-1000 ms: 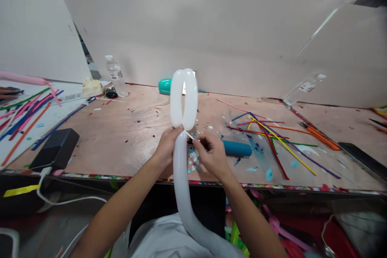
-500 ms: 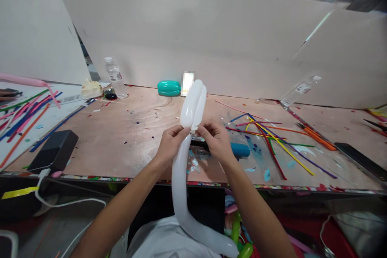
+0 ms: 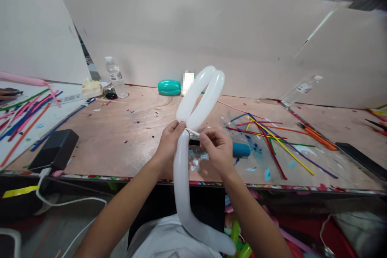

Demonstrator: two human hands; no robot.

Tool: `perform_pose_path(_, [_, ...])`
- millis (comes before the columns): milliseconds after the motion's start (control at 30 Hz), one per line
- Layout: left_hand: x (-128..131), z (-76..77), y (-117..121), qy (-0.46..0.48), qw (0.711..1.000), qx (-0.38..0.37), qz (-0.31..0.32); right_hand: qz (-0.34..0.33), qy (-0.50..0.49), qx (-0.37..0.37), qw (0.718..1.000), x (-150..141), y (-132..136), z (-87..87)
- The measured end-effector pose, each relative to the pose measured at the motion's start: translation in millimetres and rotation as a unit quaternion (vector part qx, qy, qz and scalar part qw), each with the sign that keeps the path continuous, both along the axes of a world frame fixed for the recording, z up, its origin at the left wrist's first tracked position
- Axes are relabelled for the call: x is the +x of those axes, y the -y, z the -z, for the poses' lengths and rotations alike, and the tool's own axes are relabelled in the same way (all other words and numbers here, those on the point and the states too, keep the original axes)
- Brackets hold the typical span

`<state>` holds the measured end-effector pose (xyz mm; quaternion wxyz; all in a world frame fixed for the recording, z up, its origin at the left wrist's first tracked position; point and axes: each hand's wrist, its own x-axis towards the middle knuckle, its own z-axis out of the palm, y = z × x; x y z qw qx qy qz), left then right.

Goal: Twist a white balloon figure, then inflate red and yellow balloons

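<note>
A long white modelling balloon (image 3: 182, 173) runs from my lap up to my hands, and above them it forms two side-by-side segments like a loop. My left hand (image 3: 170, 139) pinches it at the narrow twist below the loop. In my right hand (image 3: 217, 147), thumb and fingertips grip the balloon's thin white end, stretched sideways from the twist. Beneath the right hand lies a blue cylinder with a black part (image 3: 241, 149), partly hidden. A green balloon piece (image 3: 169, 88) rests on the table behind.
Several uninflated coloured balloons (image 3: 272, 141) lie at right, beside orange-handled scissors (image 3: 320, 138) and a phone (image 3: 361, 157). A black box (image 3: 54, 151) with a white cable sits left. Water bottles (image 3: 116, 78) stand or lean near the white partition (image 3: 181, 20). At far left, another person's hand shows.
My right hand has moved slightly right, drawing the thin end out from the twist. The loop has tilted right, and a gap shows between its two segments.
</note>
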<state>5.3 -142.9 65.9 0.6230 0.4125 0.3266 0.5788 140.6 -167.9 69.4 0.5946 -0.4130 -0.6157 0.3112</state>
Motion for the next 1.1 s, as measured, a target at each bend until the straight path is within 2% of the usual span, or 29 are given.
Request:
perform_pose_path(67, [-1.3,0.2,-0.2,-0.073,0.995,0.058,-0.037,0.013,0.093,0.074,0.993,-0.8,7.0,-7.4])
perform_pose_path(133, [-4.7,-1.1,0.3,-0.165,0.978,0.124,-0.034,0.023,0.200,0.160,0.966,0.2,9.0,-16.2])
perform_pose_path(233, [-13.7,-6.6,0.8,-0.303,0.930,0.202,0.052,-0.006,0.361,0.234,0.903,6.6,1.0,-30.9])
perform_pose_path(300, [-20.5,-11.9,0.2,-0.366,0.893,0.240,0.105,-0.077,0.430,0.215,0.874,13.3,-9.1,-39.0])
perform_pose_path(367, [-26.4,-17.1,-0.8,-0.397,0.873,0.252,0.127,-0.127,0.436,0.150,0.878,20.3,-18.6,-43.8])
perform_pose_path(467, [-31.7,-22.2,-0.5,-0.408,0.874,0.233,0.123,-0.118,0.397,0.063,0.908,28.1,-25.9,-45.4])
perform_pose_path(600, [-33.3,-23.1,2.8,-0.387,0.880,0.223,0.162,-0.138,0.384,0.017,0.913,31.0,-23.1,-46.7])
perform_pose_path(733, [-32.6,-17.4,1.0,-0.302,0.897,0.182,0.267,-0.141,0.404,0.007,0.904,29.3,-16.7,-51.7])
perform_pose_path(833, [-31.9,-12.5,-0.9,-0.262,0.895,0.148,0.330,-0.143,0.422,0.004,0.895,28.8,-13.2,-52.2])
perform_pose_path(900, [-31.8,-11.7,0.3,-0.283,0.895,0.139,0.315,-0.148,0.420,-0.015,0.895,29.7,-12.1,-49.8])
perform_pose_path(1000, [-31.0,-12.4,6.1,-0.301,0.905,0.128,0.273,-0.169,0.368,-0.078,0.911,33.0,-13.6,-42.2])
perform_pose_path(1100, [-26.7,-8.4,13.5,-0.236,0.937,0.059,0.252,-0.162,0.309,-0.097,0.932,36.2,-19.4,-31.7])
